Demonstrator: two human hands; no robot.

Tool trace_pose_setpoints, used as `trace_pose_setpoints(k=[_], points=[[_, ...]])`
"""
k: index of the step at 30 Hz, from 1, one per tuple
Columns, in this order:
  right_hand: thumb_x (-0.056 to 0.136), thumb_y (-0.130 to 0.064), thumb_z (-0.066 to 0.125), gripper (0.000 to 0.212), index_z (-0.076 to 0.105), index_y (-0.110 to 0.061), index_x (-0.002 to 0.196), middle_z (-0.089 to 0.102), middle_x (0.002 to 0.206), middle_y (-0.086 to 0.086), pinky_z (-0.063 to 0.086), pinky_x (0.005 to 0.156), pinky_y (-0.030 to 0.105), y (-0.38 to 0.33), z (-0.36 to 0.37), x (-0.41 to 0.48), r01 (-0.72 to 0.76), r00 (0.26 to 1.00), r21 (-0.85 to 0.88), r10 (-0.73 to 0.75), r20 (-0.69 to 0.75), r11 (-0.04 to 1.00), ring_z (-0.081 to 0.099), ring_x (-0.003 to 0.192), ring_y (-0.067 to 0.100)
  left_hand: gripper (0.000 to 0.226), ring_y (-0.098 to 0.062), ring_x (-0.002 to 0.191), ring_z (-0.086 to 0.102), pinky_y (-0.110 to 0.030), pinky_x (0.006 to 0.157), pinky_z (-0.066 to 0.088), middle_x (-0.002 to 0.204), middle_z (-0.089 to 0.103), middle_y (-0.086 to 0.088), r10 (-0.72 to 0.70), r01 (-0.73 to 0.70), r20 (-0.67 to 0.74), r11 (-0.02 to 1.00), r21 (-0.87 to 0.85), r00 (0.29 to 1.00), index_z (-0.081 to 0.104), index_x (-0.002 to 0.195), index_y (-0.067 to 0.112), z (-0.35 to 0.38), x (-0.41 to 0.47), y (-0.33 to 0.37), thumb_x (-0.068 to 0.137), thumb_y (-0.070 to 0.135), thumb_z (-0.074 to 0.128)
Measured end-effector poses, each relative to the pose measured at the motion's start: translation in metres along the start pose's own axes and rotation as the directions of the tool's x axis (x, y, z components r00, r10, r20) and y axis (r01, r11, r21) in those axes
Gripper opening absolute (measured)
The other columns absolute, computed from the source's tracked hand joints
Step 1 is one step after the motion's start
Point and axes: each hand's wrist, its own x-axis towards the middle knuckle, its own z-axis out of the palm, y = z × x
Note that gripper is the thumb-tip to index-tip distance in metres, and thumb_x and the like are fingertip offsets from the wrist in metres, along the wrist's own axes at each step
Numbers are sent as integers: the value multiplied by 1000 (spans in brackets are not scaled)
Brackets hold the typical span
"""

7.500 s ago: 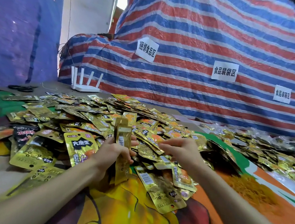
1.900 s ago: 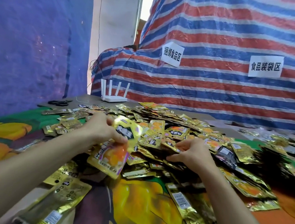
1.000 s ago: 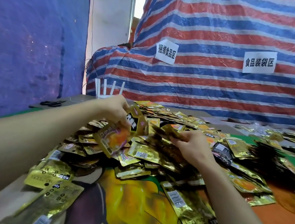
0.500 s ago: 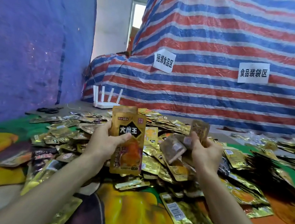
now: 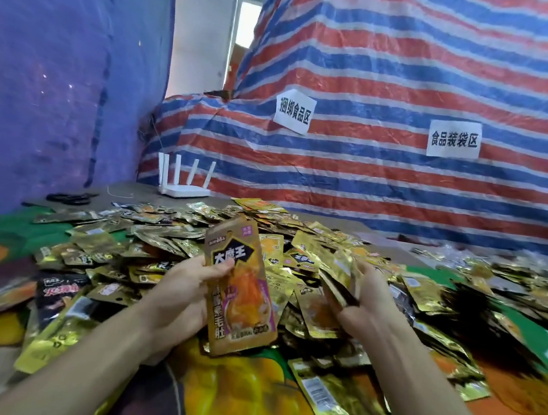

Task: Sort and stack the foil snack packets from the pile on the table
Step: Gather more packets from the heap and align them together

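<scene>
A wide pile of gold foil snack packets [image 5: 164,242] covers the table's middle. My left hand [image 5: 182,292] grips an upright stack of gold-and-orange packets [image 5: 241,293], thumb across the front one, over the table's near edge. To its right, my right hand [image 5: 363,297] holds a few gold packets [image 5: 337,267] edge-on, fingers curled round them, just above the pile. The two hands are a short gap apart.
A second heap of packets [image 5: 515,281] lies at the right. A white router [image 5: 184,182] and black scissors [image 5: 68,197] sit at the table's back left. A striped tarp [image 5: 401,85] with paper labels rises behind. A printed cloth [image 5: 243,393] covers the table.
My left hand lowered its stack slightly and tilted it. My right hand came down from a raised position toward the pile, its packets turned edge-on.
</scene>
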Motion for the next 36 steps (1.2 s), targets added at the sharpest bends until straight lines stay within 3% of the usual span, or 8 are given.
trace_pose_setpoints(k=[3, 6, 10, 12, 18, 27, 31, 36], points=[[76, -8, 60, 21, 56, -1, 96, 66, 84, 21, 57, 52, 37, 4, 3, -5, -35, 994, -35, 39, 101, 999, 66, 60, 33, 22, -24, 75, 74, -39, 60, 61, 85, 74, -15, -7, 6, -18, 999, -44, 1000, 60, 113, 5, -3, 0, 2, 94, 14, 55], [59, 2, 61, 55, 54, 0, 113, 55, 93, 18, 52, 50, 39, 7, 3, -5, 11, 992, -193, 14, 126, 981, 59, 50, 28, 21, -26, 77, 75, -40, 60, 61, 88, 75, -17, -2, 0, -33, 998, -67, 999, 58, 116, 4, -6, -1, 4, 100, 13, 49], [76, -1, 76, 61, 55, -5, 133, 57, 119, 15, 53, 56, 39, 10, 7, -4, 236, 972, -462, -203, 119, 855, 68, 76, 33, 36, -26, 88, 75, -40, 66, 61, 102, 75, -17, 103, -103, -13, 995, 5, 995, 57, 124, 4, -3, -2, 5, 91, 17, 56], [82, -10, 78, 43, 65, -16, 122, 73, 99, 10, 53, 51, 36, 15, 7, -3, 389, 921, -550, -316, 226, 739, 71, 74, 29, 40, -28, 93, 74, -41, 71, 61, 107, 74, -18, 130, -130, 6, 990, 59, 992, 58, 123, 4, 0, -3, 4, 86, 17, 59], [97, -21, 66, 10, 72, -18, 104, 79, 93, 4, 60, 59, 29, 47, 21, -15, 664, 730, -397, -436, 526, 633, 77, 84, 23, 29, -30, 96, 74, -44, 74, 60, 106, 75, -12, 137, -114, -44, 935, 336, 990, 52, 125, 12, 9, -3, -12, 98, 5, 56], [93, -69, 26, 66, 70, -25, 115, 76, 106, -3, 55, 97, 36, 81, 39, -37, 598, 774, -383, -385, 502, 704, 70, 104, 13, 27, -20, 100, 72, -32, 72, 59, 113, 71, -8, 221, -220, 38, 906, 363, 974, 48, 124, 18, 21, -12, -21, 99, 9, 56], [94, -71, 35, 65, 71, -20, 109, 77, 98, -3, 60, 76, 28, 84, 44, -44, 697, 653, -209, -488, 579, 686, 74, 93, 14, 28, -5, 102, 66, -17, 79, 53, 107, 68, 8, 504, -454, 93, 665, 593, 859, 47, 123, 27, 22, -15, -28, 100, 13, 56], [87, -60, 53, 48, 74, -17, 93, 77, 85, 4, 57, 61, 25, 82, 39, -39, 681, 698, -236, -516, 496, 693, 75, 78, 20, 40, -12, 100, 70, -26, 79, 58, 105, 73, 5, 423, -435, 166, 688, 581, 891, 62, 117, 30, 19, -15, -22, 81, 21, 76]])
